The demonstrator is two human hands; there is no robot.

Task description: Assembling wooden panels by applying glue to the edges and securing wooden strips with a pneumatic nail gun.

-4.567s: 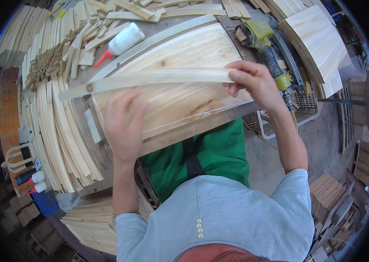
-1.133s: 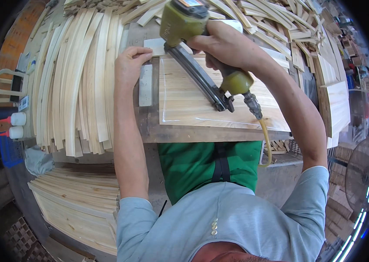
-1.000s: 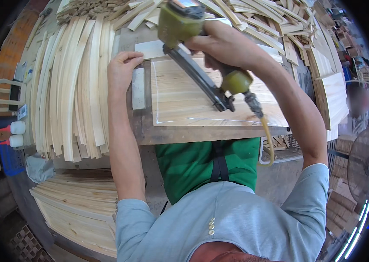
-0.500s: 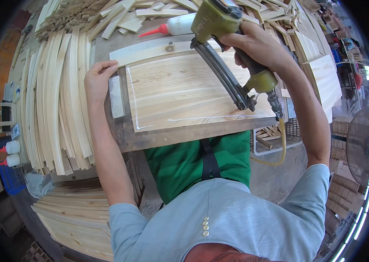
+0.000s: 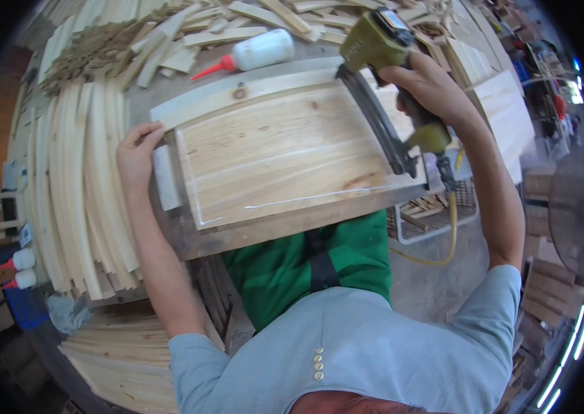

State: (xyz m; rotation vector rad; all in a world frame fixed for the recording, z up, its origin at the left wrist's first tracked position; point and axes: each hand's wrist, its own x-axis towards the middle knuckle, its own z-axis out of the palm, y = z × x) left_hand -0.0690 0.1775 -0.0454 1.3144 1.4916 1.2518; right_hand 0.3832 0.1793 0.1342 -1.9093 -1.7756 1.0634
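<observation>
A pale rectangular wooden panel lies on the worktable before me, with white glue lines along its left and near edges. Along its far edge runs a wood strip with a dark knot. At the strip's left end, my left hand is closed, thumb and fingers pinching the corner. My right hand is wrapped round the handle of an olive-green pneumatic nail gun. Its long black magazine slants over the panel's right part, hiding some of the panel and strip. A yellow hose hangs from the handle's base.
A white glue bottle with a red nozzle lies beyond the strip. Long wood slats are stacked at left, and short offcuts are heaped at the back. A crate of scraps sits below the table's right side.
The view has turned slightly, moving the panel left and down in the picture. My nail gun has shifted right, uncovering the glue bottle's end. Both hands keep their holds.
</observation>
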